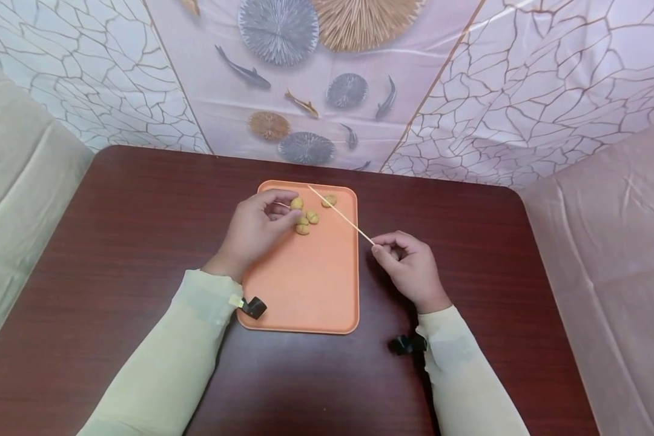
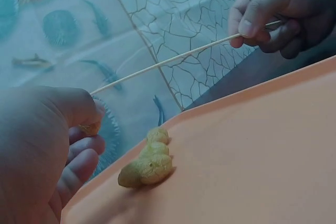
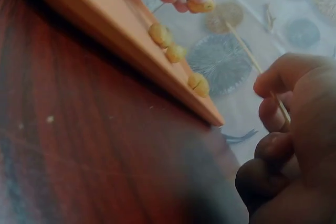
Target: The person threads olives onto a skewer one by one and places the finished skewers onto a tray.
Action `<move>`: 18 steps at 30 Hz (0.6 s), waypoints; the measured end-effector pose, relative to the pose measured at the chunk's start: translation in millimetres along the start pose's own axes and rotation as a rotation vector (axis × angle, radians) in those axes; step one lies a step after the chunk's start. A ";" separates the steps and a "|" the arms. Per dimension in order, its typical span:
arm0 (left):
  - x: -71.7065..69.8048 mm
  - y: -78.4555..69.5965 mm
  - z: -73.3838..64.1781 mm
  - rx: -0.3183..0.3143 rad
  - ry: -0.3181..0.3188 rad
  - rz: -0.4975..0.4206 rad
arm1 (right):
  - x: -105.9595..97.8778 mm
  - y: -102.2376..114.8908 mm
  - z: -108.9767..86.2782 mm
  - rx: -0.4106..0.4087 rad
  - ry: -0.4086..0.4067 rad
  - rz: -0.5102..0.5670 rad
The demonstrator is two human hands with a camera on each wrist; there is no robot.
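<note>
Thumb and fingertips of my left hand (image 1: 253,230) pinch a small, round, yellow-brown food ball (image 1: 297,203) above the far part of an orange tray (image 1: 305,284). My right hand (image 1: 411,266) pinches a thin wooden skewer (image 1: 340,214) near one end, off the tray's right side. The skewer slants up to the left over the tray. In the right wrist view its tip is apart from the held ball (image 3: 201,6); the left hand hides that end in the left wrist view. Several similar cracked balls (image 2: 156,168) lie on the tray, one (image 1: 329,200) near its far right corner.
The tray has a low raised rim (image 1: 358,272) and lies on a dark red-brown wooden table (image 1: 142,212). A patterned cloth (image 1: 305,91) hangs behind the table's far edge. Small black devices (image 1: 254,307) are strapped at both wrists, over pale sleeves.
</note>
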State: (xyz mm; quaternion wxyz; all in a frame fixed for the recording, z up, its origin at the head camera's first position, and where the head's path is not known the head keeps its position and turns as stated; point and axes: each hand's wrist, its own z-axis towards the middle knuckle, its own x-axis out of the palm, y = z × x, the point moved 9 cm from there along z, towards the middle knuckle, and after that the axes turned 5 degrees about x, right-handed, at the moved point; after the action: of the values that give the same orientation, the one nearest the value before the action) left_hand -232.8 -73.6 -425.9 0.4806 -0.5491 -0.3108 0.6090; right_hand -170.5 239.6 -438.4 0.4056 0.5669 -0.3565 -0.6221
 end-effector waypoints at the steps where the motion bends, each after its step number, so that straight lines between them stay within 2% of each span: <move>1: -0.4 2.8 0.1 -0.015 -0.008 -0.024 | 1.0 -0.8 -0.2 -0.010 0.007 0.009; 8: -0.7 18.6 -1.2 -0.084 -0.035 -0.187 | 4.8 -7.8 -3.2 -0.014 0.039 0.051; 18: -5.3 23.1 0.1 -0.087 -0.039 -0.268 | 11.2 -11.6 -2.7 -0.004 0.094 0.055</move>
State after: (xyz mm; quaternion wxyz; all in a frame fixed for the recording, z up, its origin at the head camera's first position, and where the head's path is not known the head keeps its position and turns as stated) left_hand -238.9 -86.5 -444.8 0.5274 -0.5112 -0.4166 0.5358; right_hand -169.3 234.3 -453.8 0.4399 0.5847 -0.3512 -0.5842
